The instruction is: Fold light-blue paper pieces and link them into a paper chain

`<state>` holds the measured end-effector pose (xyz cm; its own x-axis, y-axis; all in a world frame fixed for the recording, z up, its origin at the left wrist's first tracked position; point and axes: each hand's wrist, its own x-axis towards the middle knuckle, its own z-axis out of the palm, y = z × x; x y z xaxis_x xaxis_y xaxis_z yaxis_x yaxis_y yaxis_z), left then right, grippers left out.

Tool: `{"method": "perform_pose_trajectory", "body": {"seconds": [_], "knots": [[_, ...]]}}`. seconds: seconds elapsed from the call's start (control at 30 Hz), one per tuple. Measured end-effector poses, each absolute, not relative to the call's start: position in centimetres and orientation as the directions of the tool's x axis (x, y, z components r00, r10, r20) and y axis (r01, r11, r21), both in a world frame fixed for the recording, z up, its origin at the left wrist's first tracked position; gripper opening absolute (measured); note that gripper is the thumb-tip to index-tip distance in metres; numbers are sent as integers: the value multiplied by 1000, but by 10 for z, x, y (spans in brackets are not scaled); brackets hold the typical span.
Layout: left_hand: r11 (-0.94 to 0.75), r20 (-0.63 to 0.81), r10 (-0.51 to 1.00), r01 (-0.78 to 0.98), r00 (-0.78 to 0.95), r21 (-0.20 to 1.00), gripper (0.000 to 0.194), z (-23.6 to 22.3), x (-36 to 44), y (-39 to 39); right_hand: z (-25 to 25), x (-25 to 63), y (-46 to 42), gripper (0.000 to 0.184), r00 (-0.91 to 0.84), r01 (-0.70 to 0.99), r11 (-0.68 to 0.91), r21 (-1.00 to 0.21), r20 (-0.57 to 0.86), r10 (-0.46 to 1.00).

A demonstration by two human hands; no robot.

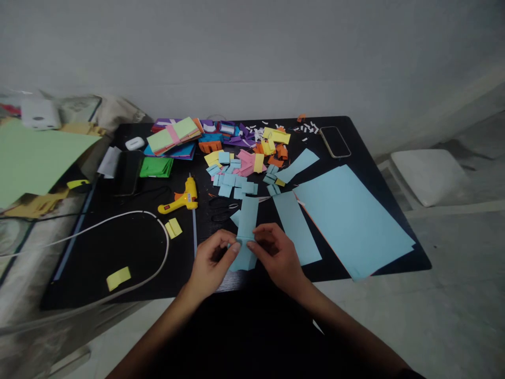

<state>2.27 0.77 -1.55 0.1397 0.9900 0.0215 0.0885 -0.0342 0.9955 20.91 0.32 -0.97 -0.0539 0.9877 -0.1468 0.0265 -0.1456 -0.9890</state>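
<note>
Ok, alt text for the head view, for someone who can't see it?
A person's left hand and right hand hold a blue paper strip at a black table. Folded papers lie beyond it, a yellow glue gun to the left, larger blue sheets to the right.

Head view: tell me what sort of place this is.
Probably a small paper-craft workspace, perhaps in a home: a yellow glue gun lies on the black table, along with small folded paper pieces and large blue sheets.
</note>
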Motion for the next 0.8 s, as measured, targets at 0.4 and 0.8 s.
{"method": "perform_pose_trajectory", "body": {"seconds": [0.4,0.8], "knots": [[17,-36,994,181,104,983,9,-9,21,9,-5,211,6,23,-169,-24,-212,-977,-205,964],[60,-77,993,181,89,982,12,-2,22,10,-1,210,11,18,-146,30,-207,-978,-209,967]]}}
